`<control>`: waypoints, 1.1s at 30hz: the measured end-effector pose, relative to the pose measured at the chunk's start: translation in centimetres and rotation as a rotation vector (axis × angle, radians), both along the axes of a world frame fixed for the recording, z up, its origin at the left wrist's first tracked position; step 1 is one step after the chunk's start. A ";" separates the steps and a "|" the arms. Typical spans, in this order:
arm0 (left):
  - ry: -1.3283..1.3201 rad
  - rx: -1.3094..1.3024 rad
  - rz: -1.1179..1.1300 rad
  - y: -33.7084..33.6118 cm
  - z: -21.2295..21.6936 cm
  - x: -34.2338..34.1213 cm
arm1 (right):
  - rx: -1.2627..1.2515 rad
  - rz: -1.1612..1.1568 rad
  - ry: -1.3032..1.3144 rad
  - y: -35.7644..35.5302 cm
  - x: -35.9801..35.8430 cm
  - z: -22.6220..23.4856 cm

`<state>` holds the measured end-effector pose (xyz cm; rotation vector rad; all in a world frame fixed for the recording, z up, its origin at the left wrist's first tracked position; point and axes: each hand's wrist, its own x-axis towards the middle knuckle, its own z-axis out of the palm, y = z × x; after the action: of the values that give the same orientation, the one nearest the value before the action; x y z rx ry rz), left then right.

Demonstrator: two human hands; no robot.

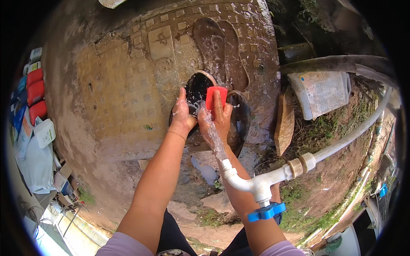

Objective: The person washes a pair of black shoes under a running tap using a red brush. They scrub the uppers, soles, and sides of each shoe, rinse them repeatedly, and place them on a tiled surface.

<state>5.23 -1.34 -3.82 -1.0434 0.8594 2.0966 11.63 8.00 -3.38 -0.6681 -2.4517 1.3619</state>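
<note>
My left hand (183, 115) grips the side of a black shoe (195, 90) with a pale pinkish rim, low over the wet slab. In my right hand (218, 121) is a small red scrubbing brush (215, 96), pressed against the shoe; its underside is hidden. Water (213, 136) pours from a white tap (243, 181) with a blue handle (267, 211), running over my right hand and splashing on the shoe. A second dark shoe (240, 113) lies just right of my hands. Beyond them rest two brown, wet footwear soles or sandals (211, 45), side by side.
The textured tiled slab (115, 94) is wet and muddy. A grey hose pipe (354, 136) curves from the tap along the right. At right are a dirty white plastic jug (318, 94) and a wooden chunk (284, 123). Several red containers (36, 94) stand far left.
</note>
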 end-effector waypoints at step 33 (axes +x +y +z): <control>0.137 0.456 0.026 -6.5 -2.6 0.7 | -0.354 -0.032 -0.064 -6.3 4.6 -0.3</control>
<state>5.97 -7.87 -6.46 -0.6784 0.3959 2.2592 16.24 1.72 -3.73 -0.8344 -2.2537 1.8078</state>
